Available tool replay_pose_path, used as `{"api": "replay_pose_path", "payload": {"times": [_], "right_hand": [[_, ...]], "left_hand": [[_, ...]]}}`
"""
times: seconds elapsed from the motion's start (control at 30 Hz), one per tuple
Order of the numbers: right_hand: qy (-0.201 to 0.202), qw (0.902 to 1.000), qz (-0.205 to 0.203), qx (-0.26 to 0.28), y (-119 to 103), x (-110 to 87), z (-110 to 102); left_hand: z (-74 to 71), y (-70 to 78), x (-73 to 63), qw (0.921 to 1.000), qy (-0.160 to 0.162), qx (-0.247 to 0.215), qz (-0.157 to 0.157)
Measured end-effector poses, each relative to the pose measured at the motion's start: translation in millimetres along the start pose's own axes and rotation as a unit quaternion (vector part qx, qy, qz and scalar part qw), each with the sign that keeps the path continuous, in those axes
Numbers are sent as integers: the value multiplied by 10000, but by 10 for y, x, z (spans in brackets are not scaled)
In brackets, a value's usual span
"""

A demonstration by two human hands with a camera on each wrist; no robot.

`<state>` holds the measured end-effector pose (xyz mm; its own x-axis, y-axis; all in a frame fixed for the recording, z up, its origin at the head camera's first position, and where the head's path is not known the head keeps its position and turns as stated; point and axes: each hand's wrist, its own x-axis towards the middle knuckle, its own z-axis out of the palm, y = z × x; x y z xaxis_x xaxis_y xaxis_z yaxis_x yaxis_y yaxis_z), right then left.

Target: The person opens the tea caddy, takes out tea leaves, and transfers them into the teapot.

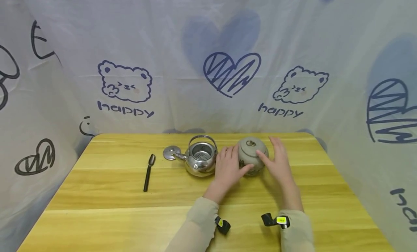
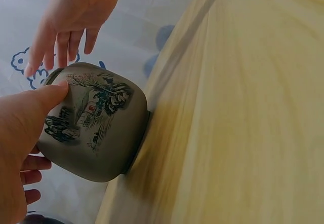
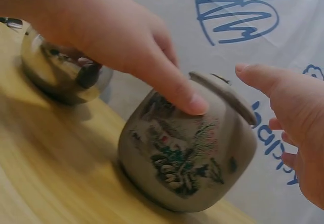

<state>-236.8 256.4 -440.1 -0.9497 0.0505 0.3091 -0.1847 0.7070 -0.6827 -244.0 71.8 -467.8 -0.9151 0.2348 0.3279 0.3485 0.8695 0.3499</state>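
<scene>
A round grey-brown ceramic jar (image 1: 249,158) with a painted landscape stands upright at the right of the table's back half, its lid (image 3: 228,96) on top. My left hand (image 1: 227,168) grips the jar from its left side; in the left wrist view the thumb (image 2: 54,92) lies on the painted front and the fingers reach behind. On the other side my right hand (image 1: 280,166) is held beside the lid, its fingers spread and extended. The right wrist view shows a gap between this hand (image 3: 301,112) and the jar.
Left of the jar stands a shiny metal teapot (image 1: 199,167), uncovered, with a strainer (image 1: 202,156) inside and its handle raised. Its round lid (image 1: 171,152) lies by the spout. Farther left a dark-handled scoop (image 1: 148,174) lies on the wooden table (image 1: 107,194). Patterned cloth hangs behind.
</scene>
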Motion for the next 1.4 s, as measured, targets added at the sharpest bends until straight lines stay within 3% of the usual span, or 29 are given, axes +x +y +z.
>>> {"api": "replay_pose_path", "payload": {"times": [0.37,0.77,1.17,1.4], "right_hand": [[-317,9994,-73,-125,6,20,153],[-458,9988,151,-43,-7,56,222],[-236,9994,252,70,-47,34,245],[134,9999,5,43,-37,30,269]], "left_hand": [[16,-10,-20,9999,111,36,94],[11,1,-10,10000,53,-27,48],[17,-7,-20,10000,-52,-21,8],[22,-3,-24,10000,23,-32,21]]}}
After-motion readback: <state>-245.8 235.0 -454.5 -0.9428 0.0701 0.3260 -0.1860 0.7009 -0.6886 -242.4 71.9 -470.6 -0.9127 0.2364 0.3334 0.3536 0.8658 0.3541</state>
